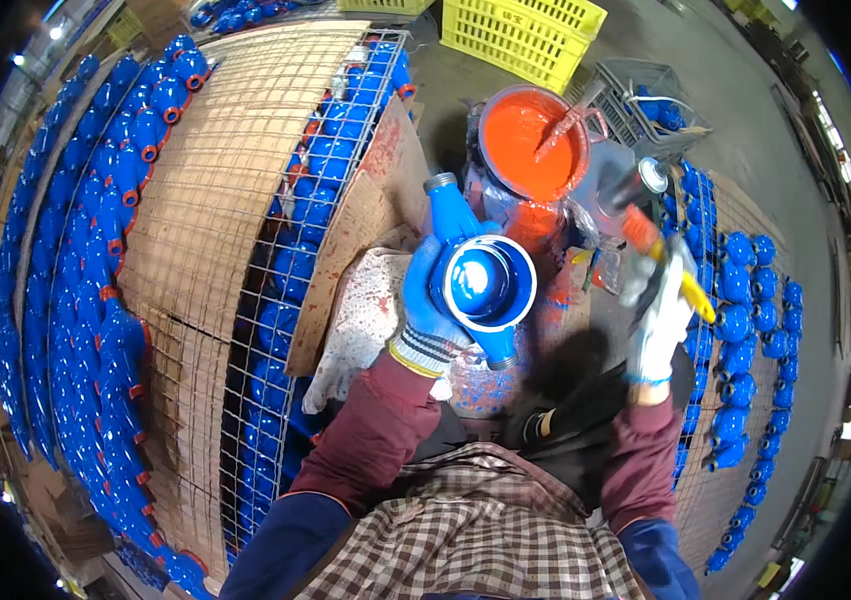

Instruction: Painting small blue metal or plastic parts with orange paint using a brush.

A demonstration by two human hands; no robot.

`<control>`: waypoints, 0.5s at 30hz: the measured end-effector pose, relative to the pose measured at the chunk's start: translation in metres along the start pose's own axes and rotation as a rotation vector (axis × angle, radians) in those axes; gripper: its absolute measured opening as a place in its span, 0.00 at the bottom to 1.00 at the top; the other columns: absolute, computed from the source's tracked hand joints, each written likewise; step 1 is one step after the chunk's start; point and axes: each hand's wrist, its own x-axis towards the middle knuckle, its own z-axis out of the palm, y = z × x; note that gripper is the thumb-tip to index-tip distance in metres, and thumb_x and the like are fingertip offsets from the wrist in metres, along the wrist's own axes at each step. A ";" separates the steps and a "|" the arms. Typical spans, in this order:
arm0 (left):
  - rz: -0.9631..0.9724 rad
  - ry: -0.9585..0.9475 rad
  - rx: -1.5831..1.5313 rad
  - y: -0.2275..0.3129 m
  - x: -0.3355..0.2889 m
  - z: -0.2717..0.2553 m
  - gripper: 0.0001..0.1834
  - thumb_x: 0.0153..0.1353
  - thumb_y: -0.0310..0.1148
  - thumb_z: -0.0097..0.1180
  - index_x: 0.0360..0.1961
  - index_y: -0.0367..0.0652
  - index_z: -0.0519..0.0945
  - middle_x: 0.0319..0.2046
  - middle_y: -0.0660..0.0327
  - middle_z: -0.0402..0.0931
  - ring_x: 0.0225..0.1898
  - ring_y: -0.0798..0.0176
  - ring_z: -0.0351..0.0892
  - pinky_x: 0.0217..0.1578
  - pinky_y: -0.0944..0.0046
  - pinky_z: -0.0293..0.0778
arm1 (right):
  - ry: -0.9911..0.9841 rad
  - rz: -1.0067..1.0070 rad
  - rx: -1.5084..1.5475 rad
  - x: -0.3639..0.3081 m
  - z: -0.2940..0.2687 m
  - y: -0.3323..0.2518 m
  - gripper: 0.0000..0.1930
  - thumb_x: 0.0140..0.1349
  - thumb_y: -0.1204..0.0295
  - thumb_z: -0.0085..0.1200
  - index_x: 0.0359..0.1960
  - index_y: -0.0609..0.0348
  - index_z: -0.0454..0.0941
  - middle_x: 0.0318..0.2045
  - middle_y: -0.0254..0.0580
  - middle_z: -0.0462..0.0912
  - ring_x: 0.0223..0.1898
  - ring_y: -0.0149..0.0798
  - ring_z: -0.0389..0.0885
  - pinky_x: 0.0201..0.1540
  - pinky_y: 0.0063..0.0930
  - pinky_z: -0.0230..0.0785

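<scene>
My left hand (pixel 423 315), in a blue and white knit glove, is closed around a blue water meter body (pixel 520 265). Its round, white-rimmed opening faces up, and two pipe ends stick out on opposite sides. My right hand (pixel 660 325), in a white glove, grips a yellow-handled paintbrush (pixel 695 296); motion blurs the hand and the brush's red end. Between and beyond my hands stands a bucket of orange-red paint (pixel 533 143), with a paint-coated stirring stick or brush (pixel 560 133) leaning in it. A dark can with a pale top (pixel 651 176) is close to the brush.
Wire mesh racks (pixel 185 330) with boards and rows of blue meter bodies (pixel 85 300) fill the left side. More blue meter bodies (pixel 737 350) line a rack at right. Beyond the bucket are a yellow crate (pixel 520 40) and a grey crate (pixel 635 85). Red-spattered cardboard (pixel 360 220) leans nearby.
</scene>
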 end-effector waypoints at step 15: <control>0.097 0.077 0.077 -0.019 0.015 -0.011 0.32 0.61 0.52 0.49 0.56 0.35 0.70 0.50 0.52 0.75 0.50 0.53 0.77 0.54 0.52 0.73 | 0.133 -0.427 -0.696 0.193 -0.008 0.095 0.42 0.42 0.62 0.74 0.58 0.55 0.60 0.50 0.50 0.75 0.51 0.44 0.75 0.53 0.37 0.68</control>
